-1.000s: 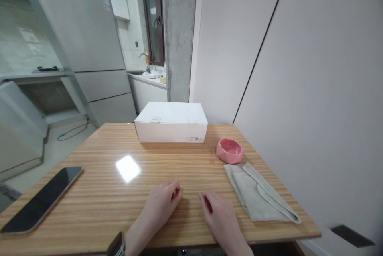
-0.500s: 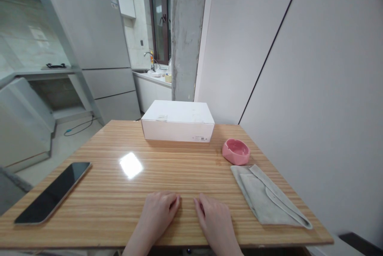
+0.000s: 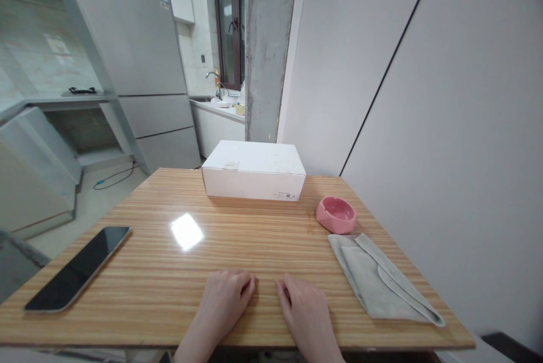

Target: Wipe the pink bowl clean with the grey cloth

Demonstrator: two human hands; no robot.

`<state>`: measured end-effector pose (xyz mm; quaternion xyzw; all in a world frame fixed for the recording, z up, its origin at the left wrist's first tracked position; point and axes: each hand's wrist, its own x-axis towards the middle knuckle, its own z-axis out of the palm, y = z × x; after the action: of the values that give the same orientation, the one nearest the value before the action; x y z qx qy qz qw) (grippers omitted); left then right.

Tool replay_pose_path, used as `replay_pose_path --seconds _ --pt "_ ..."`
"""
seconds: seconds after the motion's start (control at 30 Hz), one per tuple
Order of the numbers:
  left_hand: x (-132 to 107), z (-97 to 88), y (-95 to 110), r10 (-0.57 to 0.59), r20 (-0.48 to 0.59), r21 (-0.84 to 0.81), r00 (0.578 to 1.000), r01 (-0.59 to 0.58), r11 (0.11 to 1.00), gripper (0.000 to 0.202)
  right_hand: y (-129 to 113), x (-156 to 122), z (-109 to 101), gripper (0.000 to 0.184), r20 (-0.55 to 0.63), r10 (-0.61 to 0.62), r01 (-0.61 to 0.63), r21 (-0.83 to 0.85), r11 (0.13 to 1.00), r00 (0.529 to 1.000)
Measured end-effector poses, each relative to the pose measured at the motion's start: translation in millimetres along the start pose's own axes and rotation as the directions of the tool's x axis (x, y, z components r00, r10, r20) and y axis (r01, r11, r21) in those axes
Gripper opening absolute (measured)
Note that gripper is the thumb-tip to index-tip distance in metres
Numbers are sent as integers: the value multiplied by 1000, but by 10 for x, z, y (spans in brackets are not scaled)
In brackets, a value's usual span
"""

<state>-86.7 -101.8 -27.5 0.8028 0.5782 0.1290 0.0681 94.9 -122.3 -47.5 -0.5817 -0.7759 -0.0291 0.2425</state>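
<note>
My left hand (image 3: 224,301) and my right hand (image 3: 305,309) rest palm down on the wooden table (image 3: 148,295), side by side near its front edge. Their fingers are loosely curled against the wood and hold nothing. A closed white cardboard box (image 3: 253,171) stands at the far edge, straight ahead of both hands. A folded grey cloth pouch (image 3: 377,281) lies just right of my right hand, and a small pink dish (image 3: 336,214) sits beyond it.
A dark smartphone (image 3: 78,267) lies face up at the table's left side. A bright light reflection (image 3: 186,232) shows on the wood. A white wall runs along the right; a fridge (image 3: 127,40), a concrete pillar (image 3: 265,46) and a kitchen counter stand behind.
The view has tilted and shifted slightly, so everything sits a little to the right. Both hands drew a little closer together and stay resting on the table.
</note>
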Motion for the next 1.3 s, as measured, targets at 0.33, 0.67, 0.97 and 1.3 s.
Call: replay_pose_path --seconds 0.33,0.67,0.97,1.3 --pt "-7 -4 -7 0 3 16 1000 0 1000 42 -5 -6 -11 34 13 16 -16 -2 1000 1000" --pt "-5 -23 -6 6 4 1 1000 -6 1000 41 -20 14 -49 37 -12 -1 1 1 1000 1000" --pt "2 -12 -7 5 -7 9 1000 -5 1000 40 -16 22 -25 38 8 1 -1 -1 1000 1000" --pt "-12 -16 -7 -1 8 10 1000 1 1000 40 -15 13 -29 39 -6 1 -1 -16 1000 1000"
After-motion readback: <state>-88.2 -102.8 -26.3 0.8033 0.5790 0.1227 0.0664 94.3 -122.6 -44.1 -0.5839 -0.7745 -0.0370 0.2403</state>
